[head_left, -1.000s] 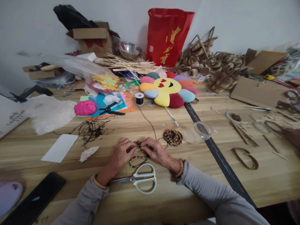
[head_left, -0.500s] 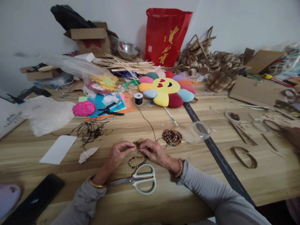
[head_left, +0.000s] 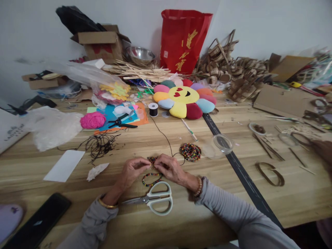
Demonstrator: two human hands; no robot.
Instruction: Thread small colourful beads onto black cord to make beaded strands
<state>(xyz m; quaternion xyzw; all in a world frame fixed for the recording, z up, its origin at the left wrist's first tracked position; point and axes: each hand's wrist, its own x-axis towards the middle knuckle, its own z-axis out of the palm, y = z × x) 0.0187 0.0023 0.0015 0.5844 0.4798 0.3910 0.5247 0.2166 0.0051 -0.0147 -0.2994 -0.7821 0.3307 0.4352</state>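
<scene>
Beads [head_left: 151, 158] at the fingertips

Cluster sits at one o'clock from left hand [head_left: 133, 171], ten from right hand [head_left: 169, 168]; neither clearly nearer, long axis indistinct. Fingertips converge (anything pinched: cannot tell). Beaded loop [head_left: 148, 185] lies at six o'clock.

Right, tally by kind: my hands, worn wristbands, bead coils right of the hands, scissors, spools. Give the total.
Left hand, right hand: 2
Left wristband, right wristband: 2
Bead coil: 1
Scissors: 1
Spool: 1
Total: 7
</scene>
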